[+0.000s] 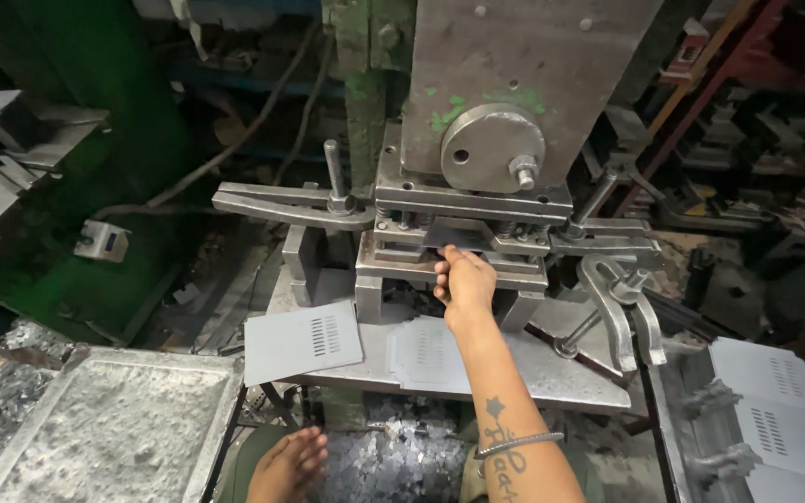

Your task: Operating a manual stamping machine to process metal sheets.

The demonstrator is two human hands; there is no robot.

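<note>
My right hand (464, 279) is stretched straight ahead, fingers pinched on the near edge of a thin metal sheet (455, 234) that lies flat in the press die (458, 256), its length running across my reach. The sheet sits just beyond my fingertips, far nearer this hand than my left hand (291, 463), which rests loosely open on my knee, holding nothing

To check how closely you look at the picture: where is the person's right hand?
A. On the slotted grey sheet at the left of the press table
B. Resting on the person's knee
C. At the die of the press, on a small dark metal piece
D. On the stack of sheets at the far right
C: the right hand reaches into the press die, fingers on a dark metal piece; the left hand rests low by the knee.
</note>
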